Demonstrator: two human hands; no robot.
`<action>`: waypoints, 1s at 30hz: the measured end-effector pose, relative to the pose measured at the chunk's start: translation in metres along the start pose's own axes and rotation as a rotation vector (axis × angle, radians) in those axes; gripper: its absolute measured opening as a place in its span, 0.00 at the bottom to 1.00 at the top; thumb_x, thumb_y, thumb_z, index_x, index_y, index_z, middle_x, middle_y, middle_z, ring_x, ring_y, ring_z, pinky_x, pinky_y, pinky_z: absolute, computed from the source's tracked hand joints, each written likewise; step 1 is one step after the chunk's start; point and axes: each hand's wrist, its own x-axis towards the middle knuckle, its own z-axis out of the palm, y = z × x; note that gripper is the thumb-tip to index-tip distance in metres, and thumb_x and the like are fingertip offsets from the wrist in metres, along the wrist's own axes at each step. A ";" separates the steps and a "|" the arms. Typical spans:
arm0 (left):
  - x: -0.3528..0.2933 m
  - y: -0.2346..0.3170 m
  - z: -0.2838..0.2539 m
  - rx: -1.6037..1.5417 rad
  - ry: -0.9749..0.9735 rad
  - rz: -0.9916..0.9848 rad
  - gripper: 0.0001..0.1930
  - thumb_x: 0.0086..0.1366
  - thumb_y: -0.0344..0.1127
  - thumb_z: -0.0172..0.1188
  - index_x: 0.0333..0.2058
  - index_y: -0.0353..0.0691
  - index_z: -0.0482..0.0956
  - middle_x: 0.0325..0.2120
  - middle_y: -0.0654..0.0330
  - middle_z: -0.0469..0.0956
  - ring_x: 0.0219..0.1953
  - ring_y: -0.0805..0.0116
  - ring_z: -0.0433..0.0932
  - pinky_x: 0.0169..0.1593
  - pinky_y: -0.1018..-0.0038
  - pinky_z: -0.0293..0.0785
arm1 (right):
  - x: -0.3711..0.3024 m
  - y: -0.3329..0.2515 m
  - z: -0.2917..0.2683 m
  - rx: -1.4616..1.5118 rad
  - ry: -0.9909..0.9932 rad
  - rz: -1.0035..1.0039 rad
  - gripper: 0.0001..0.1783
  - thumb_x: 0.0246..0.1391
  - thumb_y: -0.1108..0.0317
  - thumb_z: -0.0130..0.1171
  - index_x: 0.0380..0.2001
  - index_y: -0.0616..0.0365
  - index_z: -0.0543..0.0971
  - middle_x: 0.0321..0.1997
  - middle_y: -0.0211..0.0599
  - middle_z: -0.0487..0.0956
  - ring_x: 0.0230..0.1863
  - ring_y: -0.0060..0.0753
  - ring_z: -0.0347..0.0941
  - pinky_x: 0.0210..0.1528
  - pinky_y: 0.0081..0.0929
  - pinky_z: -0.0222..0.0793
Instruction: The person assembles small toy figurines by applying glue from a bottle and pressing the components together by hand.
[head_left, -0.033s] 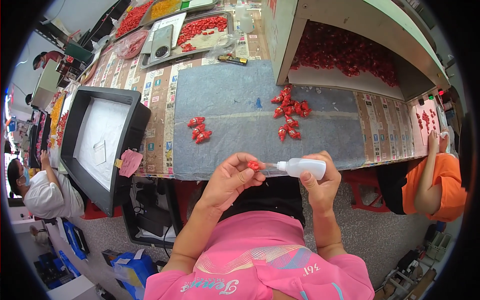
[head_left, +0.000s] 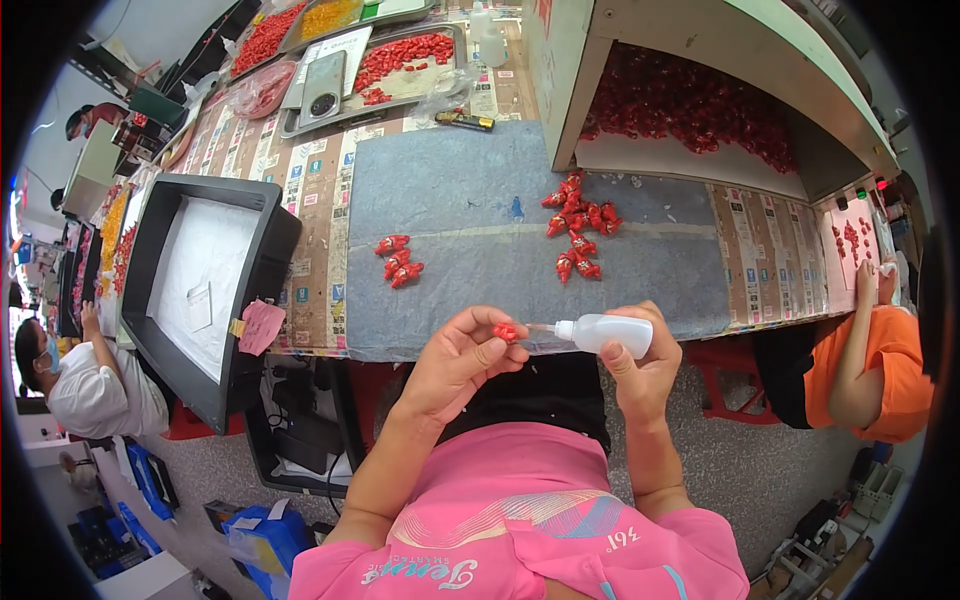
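Held in a pinch, a small red piece (head_left: 506, 332) sits between the thumb and fingers of the left hand (head_left: 460, 362) at the near edge of a grey mat (head_left: 450, 295), as I watch from my remote post. The right hand (head_left: 645, 365) wraps a white squeeze bottle (head_left: 612, 333), its thin nozzle (head_left: 541, 328) aimed left at the piece; whether the tip touches, I cannot tell, nor what the bottle holds.

My worry is the squeeze: with the bottle tipped nearly level, too firm a press could flood the piece or wet the fingertips just beside the nozzle. A slip of the right wrist could push the tip off its mark and into the left thumb. The pinch covers much of the piece, so a loosened grip could drop it over the table's edge, toward the lap.

On the mat, I see a small group (head_left: 400, 262) at left and a larger group (head_left: 580, 228) at right, the latter's pieces touching; a sleeve brushing past on a reach could scatter either.
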 end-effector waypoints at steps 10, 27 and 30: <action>-0.014 0.010 -0.005 -0.007 0.071 0.129 0.12 0.58 0.23 0.59 0.41 0.36 0.70 0.40 0.54 0.76 0.40 0.66 0.78 0.46 0.70 0.77 | 0.030 0.026 0.041 -0.128 -0.081 -0.004 0.18 0.42 0.73 0.65 0.40 0.63 0.76 0.36 0.40 0.77 0.38 0.29 0.75 0.40 0.25 0.69; -0.020 0.006 -0.003 -0.035 0.028 0.104 0.13 0.57 0.22 0.60 0.40 0.38 0.72 0.40 0.55 0.76 0.40 0.66 0.78 0.46 0.71 0.77 | 0.189 0.059 -0.050 -0.852 0.119 -0.424 0.08 0.46 0.74 0.57 0.32 0.59 0.78 0.36 0.41 0.79 0.42 0.43 0.74 0.45 0.35 0.69; -0.019 0.001 0.003 -0.046 0.028 0.076 0.13 0.56 0.22 0.61 0.40 0.38 0.72 0.40 0.55 0.76 0.39 0.66 0.78 0.45 0.72 0.77 | 0.221 0.077 -0.054 -1.010 0.104 -0.428 0.06 0.45 0.73 0.57 0.30 0.56 0.79 0.33 0.42 0.79 0.43 0.51 0.72 0.44 0.42 0.69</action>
